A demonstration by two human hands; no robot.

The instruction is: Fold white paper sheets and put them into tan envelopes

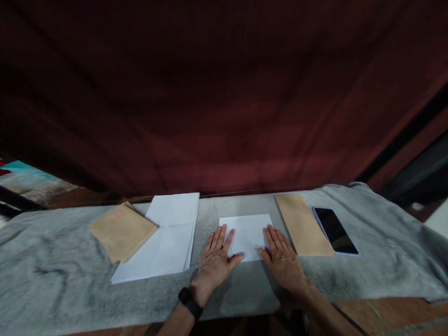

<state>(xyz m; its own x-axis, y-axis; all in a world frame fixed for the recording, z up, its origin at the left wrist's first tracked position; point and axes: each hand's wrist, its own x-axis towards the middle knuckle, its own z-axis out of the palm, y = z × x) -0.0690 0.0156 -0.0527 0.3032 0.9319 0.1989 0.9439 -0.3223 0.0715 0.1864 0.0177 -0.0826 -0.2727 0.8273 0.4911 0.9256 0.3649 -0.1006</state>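
Note:
A white sheet of paper (248, 238) lies flat on the grey cloth in front of me. My left hand (217, 259) rests palm down on its left edge, fingers spread and thumb pointing inward. On the right edge lies my right hand (283, 262), also palm down with the fingers stretched out. Neither hand grips anything. Just beyond the right hand is a long brown envelope (304, 226). To the left of my left hand, a stack of larger white sheets (171, 238) shows crease lines.
Several brown paper pieces (122, 228) overlap the white stack's left side. A phone (336, 231) with a dark screen lies right of the envelope. Grey cloth (84, 289) covers the narrow surface, and a dark red curtain (224, 116) hangs behind it. Tiled floor (395, 315) shows below.

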